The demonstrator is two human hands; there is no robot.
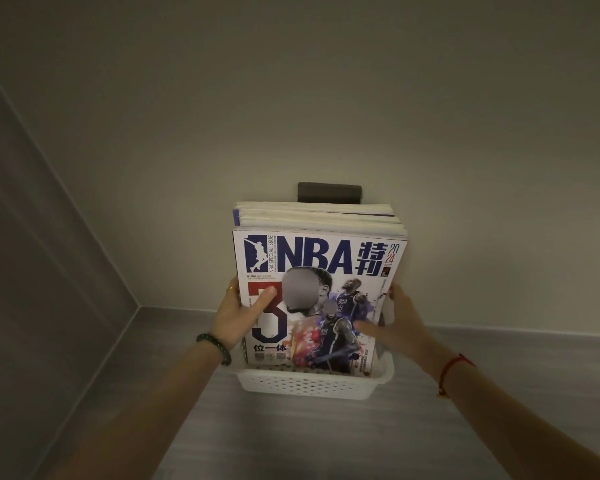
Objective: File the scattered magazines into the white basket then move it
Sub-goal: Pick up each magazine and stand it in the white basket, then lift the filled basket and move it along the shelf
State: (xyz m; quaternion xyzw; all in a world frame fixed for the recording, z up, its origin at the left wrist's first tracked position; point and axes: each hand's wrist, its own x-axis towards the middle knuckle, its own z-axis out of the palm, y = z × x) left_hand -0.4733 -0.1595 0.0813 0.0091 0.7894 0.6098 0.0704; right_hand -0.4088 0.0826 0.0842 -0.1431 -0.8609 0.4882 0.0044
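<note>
A stack of several magazines stands upright in the white perforated basket, a basketball cover with "NBA" in blue facing me. The basket rests on a grey surface close to the wall. My left hand grips the stack's left edge, thumb pressed on the front cover. My right hand holds the right edge, with a finger lying across the cover. The lower part of the magazines is hidden inside the basket.
A cream wall rises right behind the stack, with a dark rectangular block on it just above the magazines. A grey side wall closes the left. The grey surface stretches toward me.
</note>
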